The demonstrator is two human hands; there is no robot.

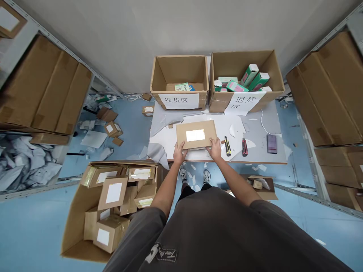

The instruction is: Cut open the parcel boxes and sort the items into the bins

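A flat brown cardboard box [208, 130] with a white label on top is held at the front edge of the table. My left hand [179, 153] grips its near left corner, and my right hand [214, 148] grips its near right corner. Just right of my right hand lies a yellow and black utility knife [227, 146]. A red and black utility knife [244, 147] rests farther right. Behind the box stand an open carton [179, 62] with a few small packs inside and another carton [241, 56] holding several green and white boxes.
The table [263, 151] bears paper scraps and a phone [271, 144]. A large carton [73, 226] of labelled parcels stands on the floor at lower left. Shelves with big boxes flank both sides. A small open box [268, 194] sits below the table at right.
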